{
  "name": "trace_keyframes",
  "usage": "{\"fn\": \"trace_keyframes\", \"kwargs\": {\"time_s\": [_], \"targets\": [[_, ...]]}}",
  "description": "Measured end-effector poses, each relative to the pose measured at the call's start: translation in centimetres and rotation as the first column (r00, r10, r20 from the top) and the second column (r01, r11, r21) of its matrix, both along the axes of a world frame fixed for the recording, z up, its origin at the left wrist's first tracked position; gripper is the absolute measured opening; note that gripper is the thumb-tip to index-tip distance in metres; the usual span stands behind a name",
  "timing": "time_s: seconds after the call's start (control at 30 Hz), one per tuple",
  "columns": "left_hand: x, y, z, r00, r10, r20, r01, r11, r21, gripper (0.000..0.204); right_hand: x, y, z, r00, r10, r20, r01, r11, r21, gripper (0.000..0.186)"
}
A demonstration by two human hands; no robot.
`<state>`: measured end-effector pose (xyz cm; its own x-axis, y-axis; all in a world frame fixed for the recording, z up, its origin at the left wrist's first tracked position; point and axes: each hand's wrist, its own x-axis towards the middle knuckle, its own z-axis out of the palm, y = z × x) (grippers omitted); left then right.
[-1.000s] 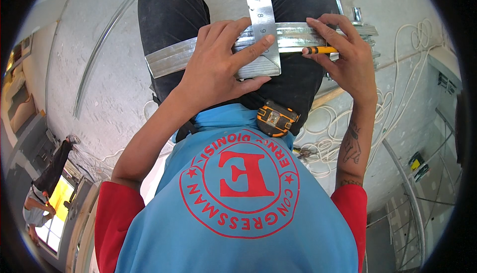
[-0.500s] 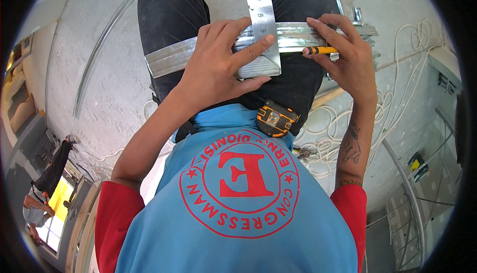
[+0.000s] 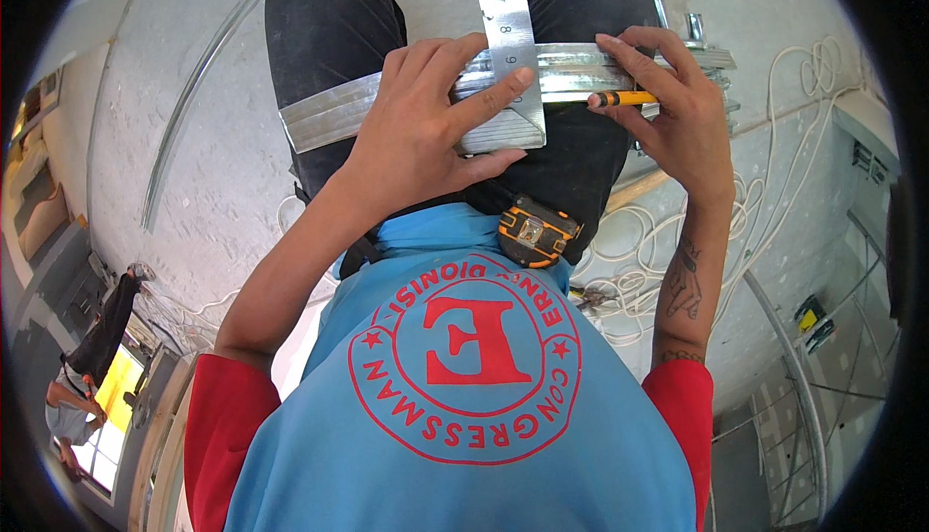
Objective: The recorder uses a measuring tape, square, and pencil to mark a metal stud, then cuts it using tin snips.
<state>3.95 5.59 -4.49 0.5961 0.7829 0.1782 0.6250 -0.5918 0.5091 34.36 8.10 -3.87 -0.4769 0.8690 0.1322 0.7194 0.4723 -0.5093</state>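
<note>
Several silvery metal channels lie bundled crosswise over my thighs. A steel square ruler crosses them at a right angle, pointing away from me. My left hand grips the channels and ruler, its index finger pressed on the ruler and its thumb at the near edge. My right hand holds a yellow pencil, with the upper fingers reaching onto the channels right of the ruler. An orange-and-black tape measure rests at my waist, below the ruler.
Long metal strips lie on the concrete floor at left. Loose white cables and a wooden piece are at right, with metal pieces beyond my right knee. Another person is at lower left.
</note>
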Motion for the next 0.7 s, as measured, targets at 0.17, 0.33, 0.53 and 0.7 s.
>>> {"fn": "trace_keyframes", "kwargs": {"time_s": [0.17,0.33,0.53,0.7], "targets": [[0.0,0.02,-0.04,1.0,0.002,0.0,-0.002,1.0,0.007,0.081,0.06,-0.02,0.01,1.0,-0.009,0.0,0.009,1.0,-0.02,0.065],[0.04,0.03,-0.1,1.0,0.007,0.002,-0.007,1.0,0.006,0.08,0.04,-0.04,-0.03,1.0,-0.004,0.009,0.004,1.0,-0.017,0.065],[0.04,0.04,-0.2,1.0,0.006,0.007,-0.006,1.0,0.011,0.081,0.16,0.01,-0.06,1.0,0.003,0.004,-0.003,1.0,-0.007,0.064],[0.11,0.1,-0.4,1.0,0.003,0.014,-0.003,1.0,0.023,0.082,0.01,-0.13,-0.12,1.0,-0.013,-0.005,0.013,1.0,-0.009,0.065]]}}
